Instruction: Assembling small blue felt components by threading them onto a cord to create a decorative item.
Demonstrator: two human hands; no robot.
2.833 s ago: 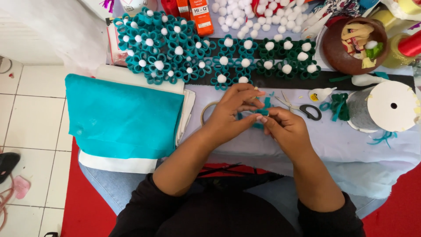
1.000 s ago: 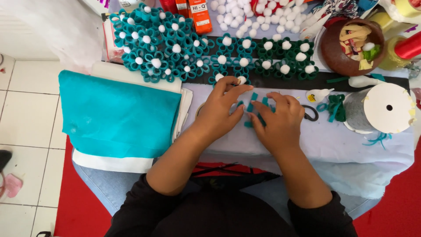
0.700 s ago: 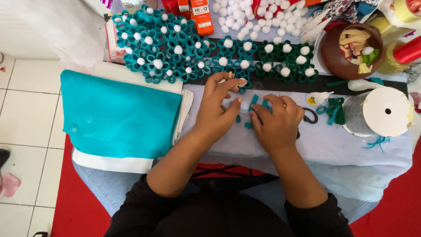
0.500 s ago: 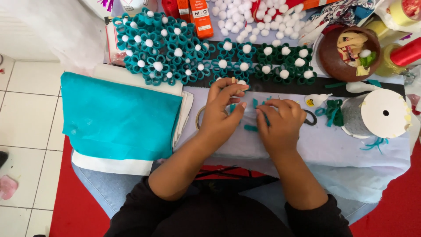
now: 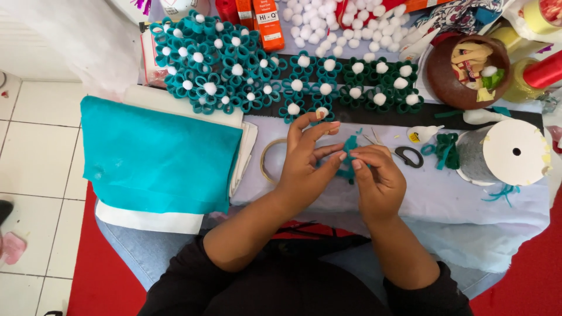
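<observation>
Two bare hands meet over the desk [image 5: 445, 205], and a small teal ribbon piece [image 5: 350, 159] is pinched between them: the left hand [image 5: 304, 167] takes it with thumb and fingertip, other fingers spread; the right hand [image 5: 377, 178] is clenched round its lower part. Just behind the left grip a tape ring [image 5: 268, 159] is seen. Beyond the right grip scissors [image 5: 408, 155] and a white spool [image 5: 515, 153] are placed. Farther up, teal flowers with white pompoms [image 5: 234, 70] are laid out. Far left, folded teal felt [image 5: 155, 155] is spread.
</observation>
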